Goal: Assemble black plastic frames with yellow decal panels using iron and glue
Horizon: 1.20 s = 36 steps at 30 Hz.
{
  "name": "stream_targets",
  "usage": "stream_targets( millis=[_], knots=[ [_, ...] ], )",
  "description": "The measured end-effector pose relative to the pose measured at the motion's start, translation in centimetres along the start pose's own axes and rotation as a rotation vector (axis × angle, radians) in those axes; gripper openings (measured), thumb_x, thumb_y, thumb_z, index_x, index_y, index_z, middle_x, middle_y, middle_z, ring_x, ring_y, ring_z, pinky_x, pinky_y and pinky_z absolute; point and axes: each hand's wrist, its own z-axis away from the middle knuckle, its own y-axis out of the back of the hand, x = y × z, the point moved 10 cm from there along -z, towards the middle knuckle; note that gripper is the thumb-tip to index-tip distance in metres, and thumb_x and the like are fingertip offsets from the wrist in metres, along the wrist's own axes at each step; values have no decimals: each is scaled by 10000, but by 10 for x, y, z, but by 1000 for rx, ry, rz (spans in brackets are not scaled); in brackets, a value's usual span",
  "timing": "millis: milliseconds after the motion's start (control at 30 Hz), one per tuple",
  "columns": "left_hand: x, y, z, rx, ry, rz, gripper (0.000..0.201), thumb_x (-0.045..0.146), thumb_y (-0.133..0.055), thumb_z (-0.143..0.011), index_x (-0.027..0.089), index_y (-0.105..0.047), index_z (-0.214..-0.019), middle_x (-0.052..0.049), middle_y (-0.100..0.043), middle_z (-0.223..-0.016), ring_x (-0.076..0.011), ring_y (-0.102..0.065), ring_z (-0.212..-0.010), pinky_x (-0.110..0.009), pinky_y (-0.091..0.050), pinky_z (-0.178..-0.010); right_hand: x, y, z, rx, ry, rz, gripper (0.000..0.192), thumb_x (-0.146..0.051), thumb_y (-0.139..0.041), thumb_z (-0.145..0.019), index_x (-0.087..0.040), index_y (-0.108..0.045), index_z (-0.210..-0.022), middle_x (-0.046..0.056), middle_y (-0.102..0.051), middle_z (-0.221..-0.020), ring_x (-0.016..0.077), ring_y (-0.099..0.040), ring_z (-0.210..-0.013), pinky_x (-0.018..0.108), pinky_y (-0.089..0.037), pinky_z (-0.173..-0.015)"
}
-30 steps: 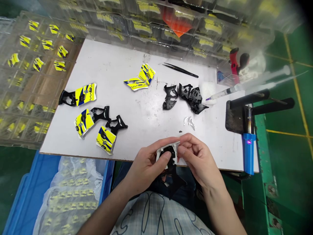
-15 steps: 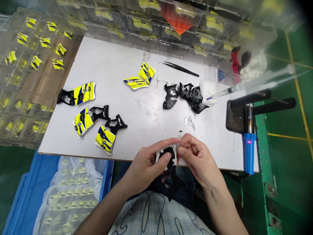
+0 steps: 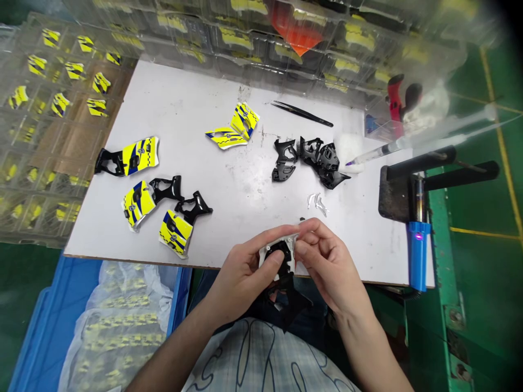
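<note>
My left hand (image 3: 251, 269) is closed around a small plastic panel (image 3: 288, 246), its pale inner side up and a black piece fitted in it. The thumb presses on the black piece, and a black arm-like portion (image 3: 296, 302) hangs below, over my lap. At the panel's upper right corner, the thumb and forefinger of my right hand (image 3: 327, 258) are pinched together; whatever lies between them is too small to make out. Just beyond my hands are several thin clear strips (image 3: 317, 203) and a tiny dark bit (image 3: 302, 219).
Yellow-and-blue panels with black arms (image 3: 175, 231) lie left, a yellow pair (image 3: 232, 130) further back. Black plastic parts (image 3: 322, 160), tweezers (image 3: 303, 113) and a syringe (image 3: 376, 154) lie right of centre. A blue-handled heated tool (image 3: 417, 256) rests at the right edge. Clear compartment trays (image 3: 229, 60) line the back.
Both hands and the panel have shifted very slightly up and to the left, and the panel is tilted a little differently. The grips look the same.
</note>
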Motion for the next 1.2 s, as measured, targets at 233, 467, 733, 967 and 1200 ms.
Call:
stream_targets(
  millis=[233, 467, 733, 967, 1200],
  knots=[
    [3, 5, 0, 63, -32, -94, 429, 429, -535, -993, 268, -643, -1376, 18, -588, -634, -93, -492, -423, -179, -455, -392, -2, 1, 1, 41, 31, 5, 156, -362, -798, -849, -238, -704, -832, -32, -622, -690, 96, -546, -574, 200, -539, -633],
    [4, 3, 0, 36, -42, -56, 411, 428, -539, -999, 288, -640, -1372, 28, -579, -645, -82, -505, -418, -167, -459, -395, 1, 0, 1, -14, -1, -50, 123, -335, -813, -845, -249, -724, -854, -40, -653, -707, 89, -616, -625, 173, -529, -647],
    [0, -4, -2, -66, 36, 111, 456, 441, -585, -972, 237, -628, -1377, -5, -641, -744, -84, -536, -455, -178, -508, -421, 0, -3, 0, -54, -31, -90, 154, -315, -848, -809, -238, -715, -798, -43, -670, -664, 93, -646, -605, 169, -540, -619],
    [2, -2, -2, -121, 13, -27, 470, 435, -535, -997, 235, -599, -1418, -15, -633, -727, -95, -507, -466, -191, -479, -420, 9, -4, 0, -82, -121, -80, 239, -377, -866, -783, -225, -710, -881, -32, -663, -698, 112, -653, -599, 201, -569, -605],
    [3, -1, -2, -120, -5, -73, 455, 433, -518, -1007, 257, -602, -1418, -11, -625, -718, -89, -477, -444, -194, -443, -402, 6, -7, -2, -123, -121, -124, 215, -321, -876, -785, -219, -692, -828, -42, -675, -699, 84, -659, -603, 158, -563, -606]
  ],
)
